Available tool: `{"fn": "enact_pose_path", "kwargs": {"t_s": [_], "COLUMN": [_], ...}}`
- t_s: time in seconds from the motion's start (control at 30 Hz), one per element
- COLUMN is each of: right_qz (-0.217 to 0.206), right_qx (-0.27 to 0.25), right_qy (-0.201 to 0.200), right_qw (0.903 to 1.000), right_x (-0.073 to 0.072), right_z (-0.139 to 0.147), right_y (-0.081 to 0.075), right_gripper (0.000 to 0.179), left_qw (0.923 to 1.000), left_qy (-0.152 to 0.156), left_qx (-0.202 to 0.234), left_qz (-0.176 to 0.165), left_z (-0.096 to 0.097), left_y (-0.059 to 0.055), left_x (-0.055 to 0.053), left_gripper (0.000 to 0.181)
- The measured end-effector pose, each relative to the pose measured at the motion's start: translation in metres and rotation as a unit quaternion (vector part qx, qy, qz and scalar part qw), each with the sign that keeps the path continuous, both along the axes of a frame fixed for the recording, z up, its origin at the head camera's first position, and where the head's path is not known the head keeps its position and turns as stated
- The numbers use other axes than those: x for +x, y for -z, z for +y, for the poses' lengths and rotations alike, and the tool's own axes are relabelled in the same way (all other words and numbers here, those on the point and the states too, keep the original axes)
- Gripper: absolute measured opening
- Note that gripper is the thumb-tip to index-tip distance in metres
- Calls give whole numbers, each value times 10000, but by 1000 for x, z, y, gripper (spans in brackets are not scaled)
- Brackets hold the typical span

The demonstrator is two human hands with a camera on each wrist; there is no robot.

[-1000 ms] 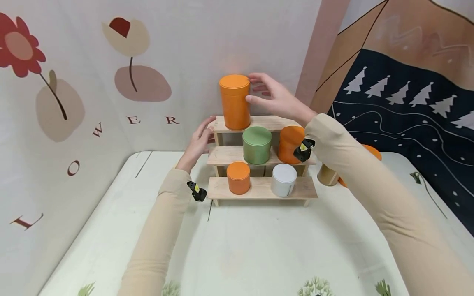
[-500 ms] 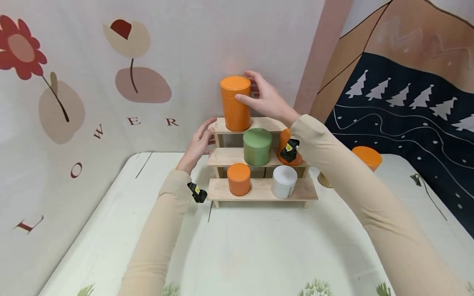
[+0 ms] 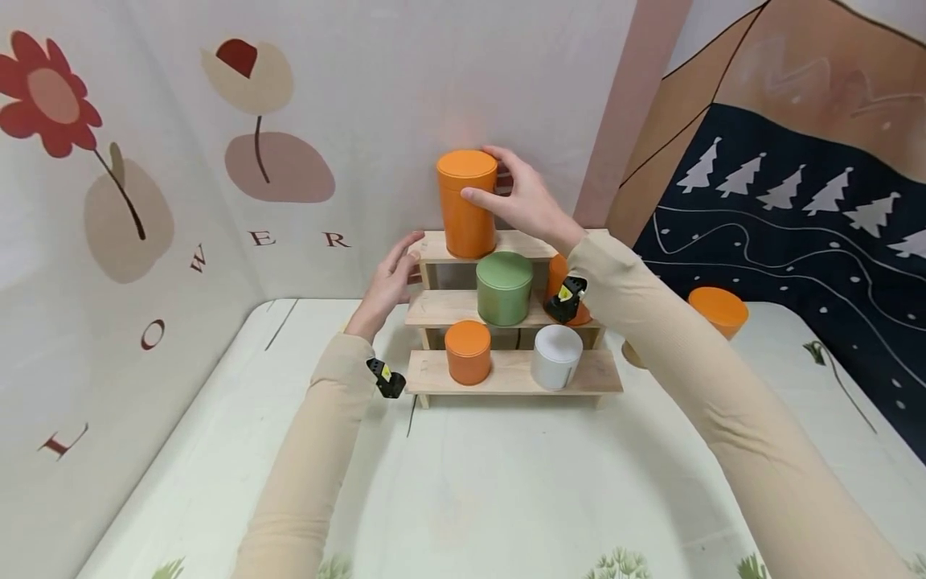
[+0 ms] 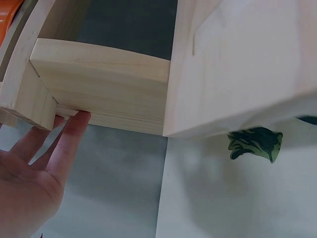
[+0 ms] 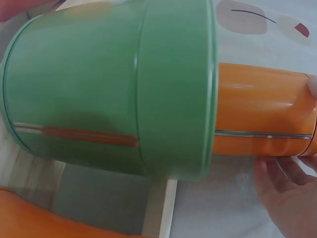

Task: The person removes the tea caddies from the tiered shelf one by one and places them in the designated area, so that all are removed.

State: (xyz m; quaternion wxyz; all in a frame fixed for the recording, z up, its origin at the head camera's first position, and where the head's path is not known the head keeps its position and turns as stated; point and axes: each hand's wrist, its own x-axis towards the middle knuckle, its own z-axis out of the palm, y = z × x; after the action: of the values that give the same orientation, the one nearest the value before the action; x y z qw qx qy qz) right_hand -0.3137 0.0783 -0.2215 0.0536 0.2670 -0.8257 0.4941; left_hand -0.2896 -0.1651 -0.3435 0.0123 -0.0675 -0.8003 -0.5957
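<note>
A tall orange canister [image 3: 466, 229] with a lid stands on the top step of a three-tier wooden display stand [image 3: 441, 307]. My right hand [image 3: 534, 205] grips its upper part, thumb across the front and fingers behind. In the right wrist view, a green canister [image 5: 99, 84] hides part of the orange one. My left hand [image 3: 385, 285] is at the stand's left end near the top step. Its fairly straight fingers [image 4: 67, 148] touch the wooden side frame in the left wrist view.
The green canister stands on the middle step, beside an orange one [image 3: 555, 269] partly hidden by my right wrist. A small orange canister [image 3: 467, 358] and a white one [image 3: 555, 362] occupy the bottom step. Another orange-topped canister [image 3: 719, 310] is behind my right forearm. A printed cloth wall [image 3: 376, 121] rises behind.
My right hand has moved left and taken hold of the tall orange canister, which has shifted slightly to the right on the top step. The left hand has stayed at the stand's side.
</note>
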Motion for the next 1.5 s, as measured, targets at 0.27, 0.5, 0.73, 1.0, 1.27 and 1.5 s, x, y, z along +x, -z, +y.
{"fn": "enact_pose_path", "kwargs": {"t_s": [0.27,0.5,0.73,1.0,1.27,1.5], "right_qz": [109,318,481,648,615,644], "right_qx": [-279,-427,-551,-482,-458,-317], "right_qy": [150,181,274,464,649,976], "right_qw": [9994,9984,9969,9957,9949,9926], "right_x": [2,5,7,10,12,13], "right_z": [11,22,35,52,68,87], "right_y": [4,2,-2,-5,-6,-7], "right_gripper": [71,71,69,69,67,66], "left_qw": [10000,9998,9997,9999,9999,9999], "left_qy": [24,110,116,74,28,25], "left_qx": [-22,171,150,81,50,67], "left_qz": [34,75,124,123,155,152], "left_z": [0,1,0,-1,-2,0], "left_y": [1,2,3,6,5,5], "left_x": [1,0,-2,-3,-3,-4], "left_gripper": [45,45,45,45,44,45]}}
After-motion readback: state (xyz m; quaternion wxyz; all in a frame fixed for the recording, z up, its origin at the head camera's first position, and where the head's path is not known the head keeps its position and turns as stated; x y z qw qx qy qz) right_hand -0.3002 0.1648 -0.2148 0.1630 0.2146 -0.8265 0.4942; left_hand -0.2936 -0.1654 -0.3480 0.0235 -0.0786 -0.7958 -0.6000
